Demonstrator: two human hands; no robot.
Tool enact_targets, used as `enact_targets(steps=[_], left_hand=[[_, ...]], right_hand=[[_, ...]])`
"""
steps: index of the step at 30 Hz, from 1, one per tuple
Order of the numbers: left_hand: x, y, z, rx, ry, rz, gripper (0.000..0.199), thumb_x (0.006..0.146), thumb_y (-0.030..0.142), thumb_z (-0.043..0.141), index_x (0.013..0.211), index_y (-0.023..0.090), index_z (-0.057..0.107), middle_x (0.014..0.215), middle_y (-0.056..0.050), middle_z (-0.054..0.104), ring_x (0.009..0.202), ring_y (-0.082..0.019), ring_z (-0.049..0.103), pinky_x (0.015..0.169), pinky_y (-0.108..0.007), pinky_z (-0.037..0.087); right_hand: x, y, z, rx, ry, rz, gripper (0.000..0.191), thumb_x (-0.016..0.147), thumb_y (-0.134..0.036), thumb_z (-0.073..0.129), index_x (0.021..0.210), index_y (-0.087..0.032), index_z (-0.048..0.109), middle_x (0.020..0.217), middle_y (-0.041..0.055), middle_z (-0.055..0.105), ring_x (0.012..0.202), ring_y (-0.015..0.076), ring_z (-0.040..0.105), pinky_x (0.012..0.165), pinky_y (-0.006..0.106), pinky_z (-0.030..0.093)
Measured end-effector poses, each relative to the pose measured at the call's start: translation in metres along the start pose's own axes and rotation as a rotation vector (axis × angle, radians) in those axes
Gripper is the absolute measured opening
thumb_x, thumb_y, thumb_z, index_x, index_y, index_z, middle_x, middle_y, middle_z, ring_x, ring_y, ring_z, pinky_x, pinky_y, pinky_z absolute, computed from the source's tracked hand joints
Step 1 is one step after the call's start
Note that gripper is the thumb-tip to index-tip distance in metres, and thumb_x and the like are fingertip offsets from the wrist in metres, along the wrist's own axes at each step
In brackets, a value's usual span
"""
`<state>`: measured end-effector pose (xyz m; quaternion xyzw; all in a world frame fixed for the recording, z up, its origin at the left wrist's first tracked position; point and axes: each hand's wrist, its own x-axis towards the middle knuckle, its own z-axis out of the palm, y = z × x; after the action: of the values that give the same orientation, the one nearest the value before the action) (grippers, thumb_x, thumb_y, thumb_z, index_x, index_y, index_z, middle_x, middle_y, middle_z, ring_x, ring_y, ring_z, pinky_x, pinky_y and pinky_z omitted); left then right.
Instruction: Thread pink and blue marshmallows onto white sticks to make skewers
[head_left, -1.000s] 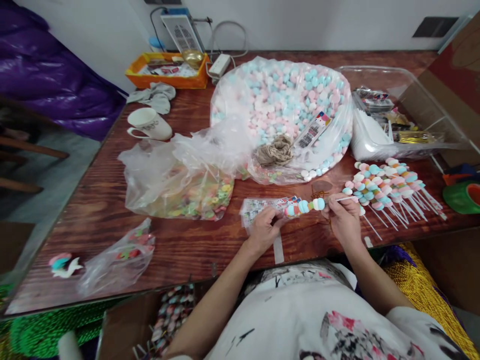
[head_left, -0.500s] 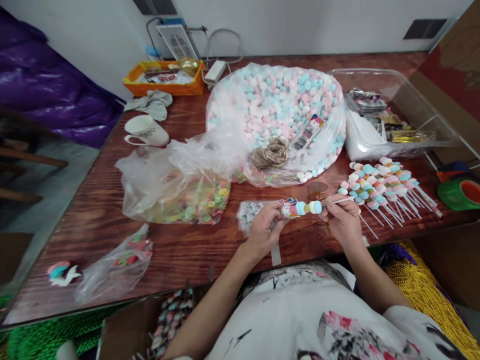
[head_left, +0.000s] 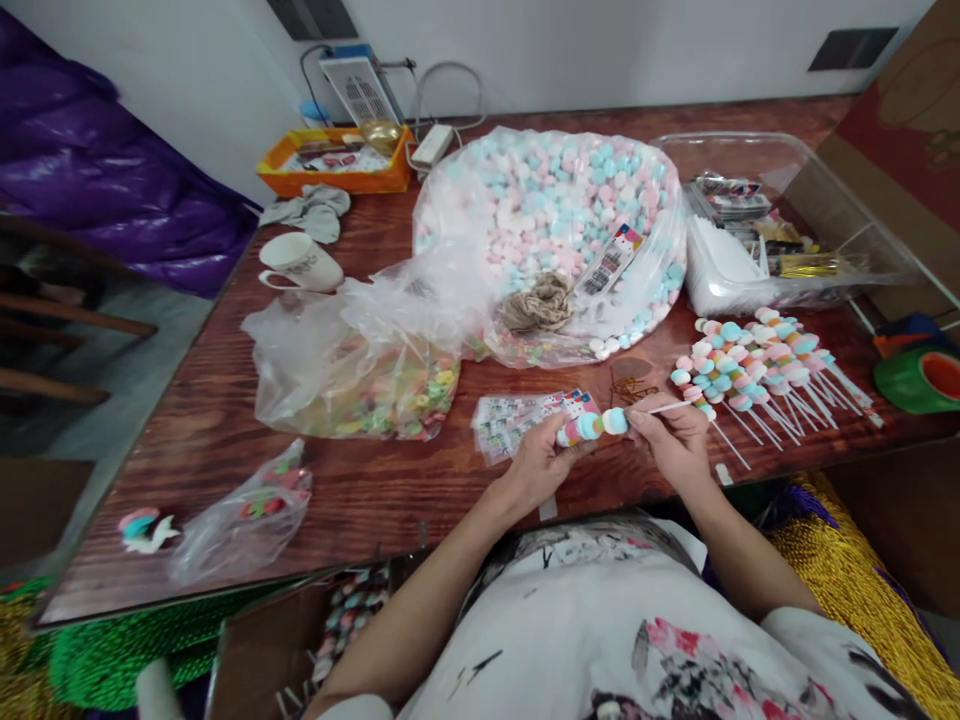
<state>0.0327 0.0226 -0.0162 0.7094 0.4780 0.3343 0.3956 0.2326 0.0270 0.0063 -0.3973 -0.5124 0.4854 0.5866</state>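
Note:
Between my two hands lies a marshmallow skewer [head_left: 613, 421], pastel blue, pink and yellow pieces on a white stick, held nearly level. My left hand [head_left: 536, 458] is closed around its candy end. The fingers of my right hand [head_left: 675, 445] pinch the stick just beyond the last blue marshmallow. Printed clear plastic sleeves [head_left: 499, 425] are fanned on the table beside my left hand. Gold twist ties [head_left: 632, 388] lie just behind my right hand. To the right rests a pile of finished-looking marshmallow skewers [head_left: 739, 365], sticks toward me.
A big clear bag of marshmallows [head_left: 551, 190] stands at the back, beside a bag of gummy candy [head_left: 375, 395]. A clear plastic bin [head_left: 787, 150] is at back right, green tape [head_left: 904, 385] near the right edge. A mug [head_left: 304, 265] and orange tray [head_left: 337, 180] stand left.
Both hands and the skewer have shifted slightly left and down, uncovering more of the printed sleeves. A gold strand that hung beneath my right hand no longer shows there.

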Motion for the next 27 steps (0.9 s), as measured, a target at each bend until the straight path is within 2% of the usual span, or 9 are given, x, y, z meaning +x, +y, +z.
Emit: enact_targets(steps=[5,8,11,15,21,25,27], left_hand=[[-0.003,-0.010,-0.003,0.184,0.099,0.051,0.015,0.080,0.029,0.066,0.079,0.018,0.056,0.071,0.001,0.057,0.065,-0.013,0.049,0.063,-0.025,0.036],[-0.005,-0.011,-0.003,0.246,0.088,0.018,0.013,0.074,0.023,0.067,0.074,0.018,0.055,0.068,0.003,0.055,0.062,-0.013,0.048,0.060,-0.024,0.034],[-0.006,-0.007,0.001,0.184,0.029,-0.023,0.014,0.074,0.025,0.067,0.072,0.018,0.055,0.064,0.004,0.054,0.059,-0.011,0.046,0.056,-0.023,0.032],[-0.005,-0.001,0.006,0.096,-0.008,-0.042,0.020,0.077,0.033,0.067,0.072,0.017,0.056,0.065,0.004,0.053,0.060,-0.010,0.045,0.056,-0.022,0.033],[-0.007,-0.003,0.012,-0.001,-0.046,-0.063,0.016,0.076,0.031,0.068,0.075,0.016,0.061,0.067,0.003,0.056,0.063,-0.012,0.049,0.059,-0.023,0.039],[-0.008,0.000,0.011,-0.119,-0.053,-0.129,0.021,0.075,0.034,0.071,0.076,0.016,0.061,0.065,0.004,0.054,0.063,-0.012,0.050,0.062,-0.023,0.041],[-0.009,0.003,0.006,-0.165,-0.081,-0.153,0.030,0.070,0.035,0.075,0.089,0.016,0.064,0.074,0.003,0.059,0.070,-0.013,0.053,0.066,-0.024,0.043]], right_hand=[[-0.002,-0.008,-0.002,-0.173,-0.069,-0.039,0.011,0.084,-0.022,0.066,0.074,-0.020,0.069,0.060,-0.0033,0.061,0.051,0.0084,0.052,0.049,0.022,0.038],[-0.005,-0.014,0.005,-0.181,-0.088,-0.056,0.012,0.085,-0.022,0.065,0.074,-0.020,0.069,0.062,-0.0028,0.063,0.053,0.0089,0.053,0.051,0.022,0.040],[-0.005,-0.015,0.013,-0.221,-0.079,-0.070,0.015,0.085,-0.024,0.064,0.071,-0.019,0.067,0.060,-0.0025,0.062,0.053,0.0095,0.053,0.051,0.022,0.040],[-0.003,-0.004,0.020,-0.263,-0.082,-0.074,0.016,0.084,-0.025,0.065,0.069,-0.019,0.067,0.060,-0.0022,0.062,0.053,0.0101,0.054,0.052,0.022,0.041],[-0.007,0.017,0.036,-0.295,-0.205,-0.080,0.016,0.084,-0.026,0.062,0.070,-0.020,0.068,0.064,-0.0010,0.067,0.058,0.0117,0.059,0.059,0.024,0.046],[-0.006,0.022,0.042,-0.205,-0.275,0.043,0.021,0.081,-0.033,0.064,0.066,-0.019,0.067,0.062,-0.0009,0.067,0.057,0.0120,0.058,0.058,0.024,0.047],[-0.002,0.021,0.037,-0.121,-0.240,0.137,0.023,0.079,-0.037,0.067,0.065,-0.018,0.067,0.059,-0.0018,0.063,0.053,0.0108,0.054,0.053,0.023,0.044]])
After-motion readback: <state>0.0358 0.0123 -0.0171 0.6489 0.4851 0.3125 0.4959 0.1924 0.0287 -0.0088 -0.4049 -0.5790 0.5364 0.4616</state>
